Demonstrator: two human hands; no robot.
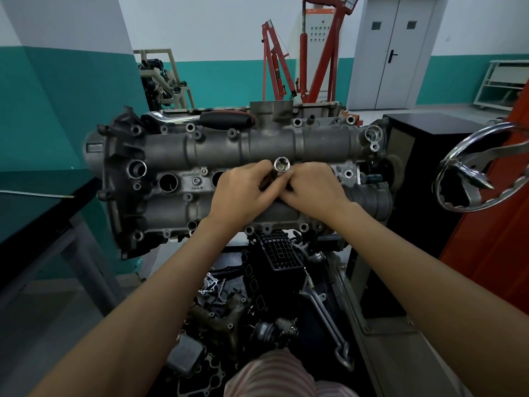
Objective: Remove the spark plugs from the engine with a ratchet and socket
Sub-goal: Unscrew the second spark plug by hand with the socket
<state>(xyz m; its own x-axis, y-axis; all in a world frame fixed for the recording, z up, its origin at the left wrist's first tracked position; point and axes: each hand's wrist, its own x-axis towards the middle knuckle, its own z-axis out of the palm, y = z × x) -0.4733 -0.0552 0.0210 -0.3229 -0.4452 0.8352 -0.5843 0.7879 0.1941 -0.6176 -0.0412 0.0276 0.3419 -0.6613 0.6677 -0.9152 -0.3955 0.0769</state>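
Socket [282, 166] front and centre, its chrome open end facing up at the camera, standing in the middle of the engine [229, 156] between the two cam humps of the cover. Both hands are on it. Left hand [243, 193] comes in from the lower left, fingers curled round the dark shaft just below the socket's rim; right hand [312, 187] meets it from the other side, fingers bunched tight against the same shaft, so both are holding the tool, knuckles nearly touching. What lies under the palms is hidden, so whether a plug is seated in the socket cannot be told.

Along the row to the left, two round plug wells [168, 182] gape dark, and a third [217, 176] shows half behind the left hand. Ratchet [197, 118] lies apart from the action on the far edge of the engine, chrome head to the left, black grip to the right, nobody touching it.

Off to the right, a chrome handwheel [483, 167] hangs on the orange stand [501, 213]. Below the engine, a heap of dark loose parts [257, 296] sits between the forearms. On the left, a dark surface [34, 213] with a thin metal rod [37, 194] lying across it. Red hoist [315, 53] stands at the back wall beside the grey double door [395, 53].
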